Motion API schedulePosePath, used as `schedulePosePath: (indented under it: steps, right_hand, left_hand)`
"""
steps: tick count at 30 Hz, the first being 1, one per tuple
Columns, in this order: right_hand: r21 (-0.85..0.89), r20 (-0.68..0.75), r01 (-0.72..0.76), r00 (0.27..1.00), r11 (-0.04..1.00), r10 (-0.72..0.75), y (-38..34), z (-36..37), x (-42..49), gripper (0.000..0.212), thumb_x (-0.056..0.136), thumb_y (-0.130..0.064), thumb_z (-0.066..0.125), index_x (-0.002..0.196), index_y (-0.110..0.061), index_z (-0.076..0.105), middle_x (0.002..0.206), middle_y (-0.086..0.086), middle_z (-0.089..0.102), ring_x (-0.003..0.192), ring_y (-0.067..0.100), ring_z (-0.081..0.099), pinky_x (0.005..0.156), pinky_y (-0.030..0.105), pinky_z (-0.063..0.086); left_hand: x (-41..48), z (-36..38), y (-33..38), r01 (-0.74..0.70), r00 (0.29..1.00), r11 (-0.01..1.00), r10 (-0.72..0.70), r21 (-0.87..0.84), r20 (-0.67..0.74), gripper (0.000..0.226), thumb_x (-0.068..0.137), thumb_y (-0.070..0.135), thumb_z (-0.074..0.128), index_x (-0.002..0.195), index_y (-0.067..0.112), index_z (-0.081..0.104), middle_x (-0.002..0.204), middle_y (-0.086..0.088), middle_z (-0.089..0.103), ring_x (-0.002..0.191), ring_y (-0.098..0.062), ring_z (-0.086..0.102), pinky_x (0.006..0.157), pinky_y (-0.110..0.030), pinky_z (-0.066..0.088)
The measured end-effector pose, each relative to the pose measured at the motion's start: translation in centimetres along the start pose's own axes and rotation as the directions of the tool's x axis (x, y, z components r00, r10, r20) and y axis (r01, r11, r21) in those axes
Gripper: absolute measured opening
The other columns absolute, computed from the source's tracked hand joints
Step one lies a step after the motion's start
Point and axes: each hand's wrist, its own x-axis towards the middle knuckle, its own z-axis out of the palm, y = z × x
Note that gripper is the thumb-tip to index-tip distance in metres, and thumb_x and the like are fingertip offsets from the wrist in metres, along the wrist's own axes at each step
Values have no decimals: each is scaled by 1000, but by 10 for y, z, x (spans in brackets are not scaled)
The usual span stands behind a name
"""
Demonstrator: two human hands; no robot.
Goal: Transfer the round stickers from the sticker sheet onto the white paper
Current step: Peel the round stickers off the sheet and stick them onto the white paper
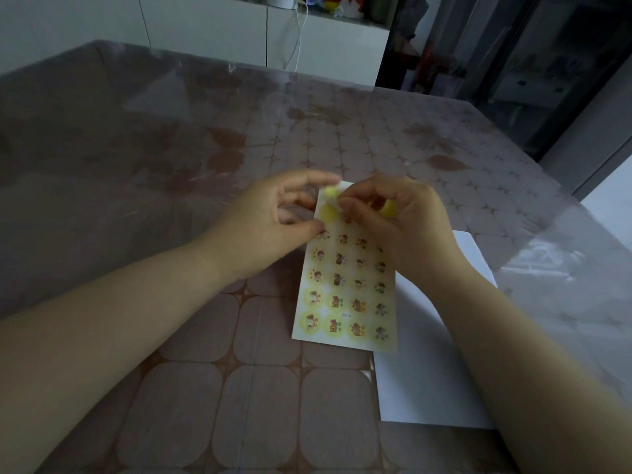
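both hands are up at the top end of the sticker sheet, middle of the frame. the left hand has the sheet's upper left edge pinched, thumb on the near side, fingers curled behind. the right hand is bunched up, thumb and forefinger tips together on a yellow round sticker right at the sheet's top corner. it's blurred there, so i can't tell if that sticker is free of the backing or half on. just below it a plain yellow circle shows on the sheet. rows of little cartoon stickers fill the rest of the sheet, running down toward the bottom of the frame. the white paper lies flat at lower right, its left part under the sheet, with the right forearm crossing over it. everything sits on the patterned table under a clear cover. a white cabinet runs along the upper left, with a cable hanging down its front.
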Motion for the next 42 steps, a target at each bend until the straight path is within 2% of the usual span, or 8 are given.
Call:
schedulePosePath:
  steps: [3,8,12,15,20,26,32,42]
  right_hand:
    - [92,82,-59,995,994,51,-3,-3,-2,10,83,-19,67,85,-29,69,77,-15,66,75,0,60,65,11,47]
    - [108,103,-70,993,992,59,-7,-5,-4,26,78,-17,72,84,-40,62,77,-19,65,77,-4,61,69,5,43]
    - [120,81,-97,993,988,88,-8,-5,-5,23,75,-18,76,83,-36,64,71,-19,64,76,-6,60,67,4,41]
    - [133,75,-124,991,983,115,-7,-3,-6,21,73,-19,77,83,-34,64,70,-17,64,73,-3,60,67,7,44]
    - [139,50,-157,987,978,151,-8,0,-6,25,72,-17,77,88,-31,64,71,-16,65,71,0,57,72,14,46]
    - [155,25,-214,977,965,212,-13,3,-6,21,74,-23,76,91,-27,64,74,-14,67,69,0,57,67,8,43]
    - [262,-9,-296,951,919,309,-15,7,-4,20,73,-18,78,85,-25,63,69,-14,65,61,-3,57,58,5,41]
    - [241,42,-237,971,941,234,-16,8,-7,25,75,-13,76,93,-27,64,70,-13,64,58,0,47,59,8,41]
  left_hand:
    - [-1,1,1,4,1000,1000,-4,28,-15,39,83,-1,65,100,33,63,100,6,69,76,-18,72,71,-15,54]
    - [0,1,1,5,999,999,-4,45,-32,30,83,3,66,100,27,64,105,5,68,77,2,68,69,-8,48]
    - [0,1,-2,6,999,999,-3,54,-46,30,83,5,67,104,27,64,103,7,70,78,-6,71,72,-11,51]
    - [0,1,-3,10,998,998,-6,56,-57,29,86,5,63,102,29,65,82,17,73,76,-7,71,73,-13,52]
    - [2,1,-3,-11,993,997,20,76,-118,26,91,7,56,106,25,68,98,11,72,90,-3,70,87,-23,54]
    - [1,-1,-1,-41,985,993,58,107,-163,26,91,6,57,103,27,68,92,21,67,85,5,68,77,-6,47]
    - [1,1,0,-91,979,986,114,142,-166,26,89,7,61,103,29,68,92,24,67,90,7,66,79,-6,47]
    - [4,0,-5,-43,975,998,52,46,-215,23,85,5,66,94,26,70,78,25,69,78,4,69,72,-7,48]
